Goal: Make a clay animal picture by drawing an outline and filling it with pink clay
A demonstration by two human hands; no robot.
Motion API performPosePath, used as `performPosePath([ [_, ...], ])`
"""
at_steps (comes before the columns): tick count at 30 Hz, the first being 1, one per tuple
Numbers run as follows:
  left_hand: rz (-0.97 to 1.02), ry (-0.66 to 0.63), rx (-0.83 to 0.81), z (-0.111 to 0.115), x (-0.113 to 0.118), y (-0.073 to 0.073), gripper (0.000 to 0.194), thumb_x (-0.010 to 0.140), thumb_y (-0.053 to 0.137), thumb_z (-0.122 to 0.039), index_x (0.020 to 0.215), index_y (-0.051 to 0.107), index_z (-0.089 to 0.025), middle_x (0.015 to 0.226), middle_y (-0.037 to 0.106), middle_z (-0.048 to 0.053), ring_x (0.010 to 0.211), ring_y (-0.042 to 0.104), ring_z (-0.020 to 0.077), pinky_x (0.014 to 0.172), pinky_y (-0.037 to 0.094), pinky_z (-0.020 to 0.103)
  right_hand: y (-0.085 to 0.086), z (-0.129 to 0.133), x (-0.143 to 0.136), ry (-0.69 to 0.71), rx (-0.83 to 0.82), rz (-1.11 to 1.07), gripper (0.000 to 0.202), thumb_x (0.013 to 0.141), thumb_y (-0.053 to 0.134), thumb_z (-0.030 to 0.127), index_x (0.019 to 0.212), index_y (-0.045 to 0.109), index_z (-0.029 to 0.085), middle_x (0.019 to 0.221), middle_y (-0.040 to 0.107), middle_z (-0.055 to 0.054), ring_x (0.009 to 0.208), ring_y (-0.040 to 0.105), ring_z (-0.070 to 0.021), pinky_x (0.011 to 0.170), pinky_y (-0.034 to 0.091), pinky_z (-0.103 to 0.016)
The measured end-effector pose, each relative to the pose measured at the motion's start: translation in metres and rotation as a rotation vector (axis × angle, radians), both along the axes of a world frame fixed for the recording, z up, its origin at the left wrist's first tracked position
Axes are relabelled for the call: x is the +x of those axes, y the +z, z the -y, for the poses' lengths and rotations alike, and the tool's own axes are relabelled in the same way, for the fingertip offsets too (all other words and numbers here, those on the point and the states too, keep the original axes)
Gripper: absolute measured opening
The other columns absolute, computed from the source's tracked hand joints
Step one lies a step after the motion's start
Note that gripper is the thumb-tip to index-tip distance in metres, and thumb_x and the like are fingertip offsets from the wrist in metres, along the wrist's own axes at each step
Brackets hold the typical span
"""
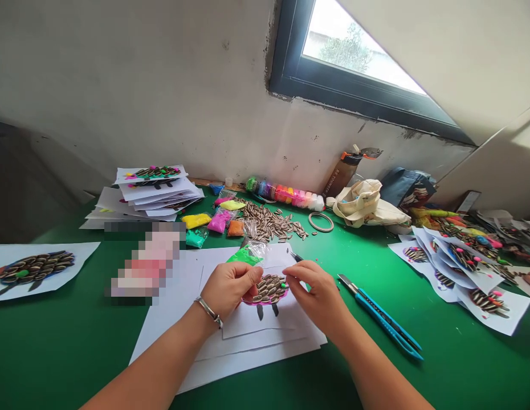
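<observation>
On a white sheet (248,327) in front of me lies a picture of an animal body covered with sunflower seeds (269,289), edged in pink, with two dark legs below. My left hand (231,287) is over its left side, thumb and index finger pressed together; anything between them is too small to tell. At the right edge of the seeds, my right hand (312,287) has its fingertips pinched beside a small green bit (284,285); whether it holds that bit is unclear. A bag of bright green clay (248,253) lies just behind my left hand.
A blue cutter (382,319) lies right of my right hand. Behind the sheets are clay packets (219,221), loose seeds (269,221) and a ring (320,222). Seed pictures are stacked at the back left (158,193) and right (461,265). A bottle (342,171) stands by the wall.
</observation>
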State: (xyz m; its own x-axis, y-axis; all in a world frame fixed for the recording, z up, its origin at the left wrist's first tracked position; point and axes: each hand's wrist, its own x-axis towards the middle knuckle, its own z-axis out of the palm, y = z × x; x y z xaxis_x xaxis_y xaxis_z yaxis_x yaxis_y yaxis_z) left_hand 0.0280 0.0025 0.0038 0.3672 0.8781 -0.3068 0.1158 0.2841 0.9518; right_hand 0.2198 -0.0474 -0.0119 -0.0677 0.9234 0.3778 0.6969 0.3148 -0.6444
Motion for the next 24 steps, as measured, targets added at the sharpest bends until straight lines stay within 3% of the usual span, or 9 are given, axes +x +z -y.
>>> performPosePath([
  [3, 0.008, -0.024, 0.029, 0.001, 0.0, 0.0, 0.049, 0.063, 0.063, -0.064, 0.058, 0.06, -0.015, 0.048, 0.056, -0.001, 0.043, 0.05, 0.01, 0.034, 0.029, 0.018, 0.007, -0.002, -0.024, 0.074, 0.073, -0.064, 0.017, 0.086, 0.055, 0.017, 0.096, 0.068, 0.021, 0.088, 0.063, -0.005, 0.083, 0.057, -0.0173, 0.072, 0.047, -0.029],
  [8, 0.039, -0.031, 0.055, 0.002, -0.002, 0.0, 0.057, 0.07, 0.055, -0.07, 0.055, 0.056, -0.016, 0.049, 0.056, 0.001, 0.047, 0.056, 0.0127, 0.035, 0.03, 0.018, 0.014, -0.011, -0.053, 0.114, 0.031, -0.064, 0.016, 0.082, 0.059, 0.012, 0.087, 0.069, 0.024, 0.082, 0.06, -0.002, 0.08, 0.056, -0.016, 0.071, 0.046, -0.029],
  [15, 0.066, -0.036, 0.034, 0.003, -0.005, 0.004, 0.059, 0.073, 0.051, -0.071, 0.066, 0.062, -0.013, 0.058, 0.062, 0.005, 0.052, 0.061, 0.0154, 0.035, 0.034, 0.018, 0.015, -0.016, -0.044, 0.067, 0.029, -0.183, 0.012, 0.082, 0.059, 0.013, 0.082, 0.067, 0.022, 0.078, 0.06, -0.001, 0.073, 0.056, -0.0135, 0.067, 0.046, -0.026],
  [19, 0.003, 0.014, 0.133, -0.001, -0.008, -0.003, 0.052, 0.073, 0.057, -0.065, 0.073, 0.064, -0.014, 0.064, 0.061, 0.004, 0.056, 0.06, 0.0174, 0.03, 0.034, 0.019, 0.005, -0.009, -0.026, 0.057, -0.004, -0.022, 0.018, 0.084, 0.056, 0.012, 0.091, 0.069, 0.023, 0.084, 0.063, -0.004, 0.082, 0.056, -0.0171, 0.072, 0.045, -0.029],
  [24, -0.076, -0.002, 0.246, -0.003, -0.008, -0.012, 0.043, 0.08, 0.053, -0.058, 0.071, 0.063, -0.016, 0.061, 0.06, 0.001, 0.046, 0.054, 0.0128, 0.032, 0.035, 0.019, -0.007, -0.003, -0.026, 0.106, -0.028, 0.277, 0.027, 0.082, 0.053, 0.005, 0.089, 0.071, 0.023, 0.079, 0.063, -0.004, 0.076, 0.051, -0.017, 0.07, 0.04, -0.03],
])
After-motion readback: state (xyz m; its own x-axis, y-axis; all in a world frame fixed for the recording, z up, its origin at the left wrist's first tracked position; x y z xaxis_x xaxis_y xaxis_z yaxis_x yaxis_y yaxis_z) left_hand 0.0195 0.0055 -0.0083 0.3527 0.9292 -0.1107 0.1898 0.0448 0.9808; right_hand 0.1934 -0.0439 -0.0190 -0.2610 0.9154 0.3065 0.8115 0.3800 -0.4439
